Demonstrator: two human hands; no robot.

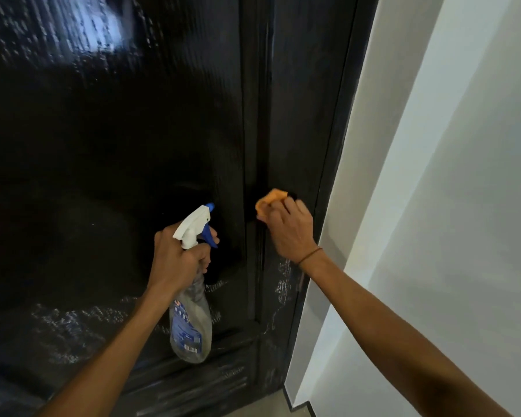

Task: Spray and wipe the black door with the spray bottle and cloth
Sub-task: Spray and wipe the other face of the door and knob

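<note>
Head view: mid-task, by the look of it. Wet sheen and streaks on the door (109,139) at upper left and across the lower part of the frame, so probably sprayed already; wiping under way, much of the dark centre hard to judge.

Left hand (175,260), lower centre, clenched round the neck of the bottle (191,323), nozzle aimed up and right toward the door, bottle body hanging below the grip.

Right hand (292,233), right of centre, grasping the orange cloth (269,203) and pressing it against the door's right stile, cloth peeking out above and left of the fingers.
</note>
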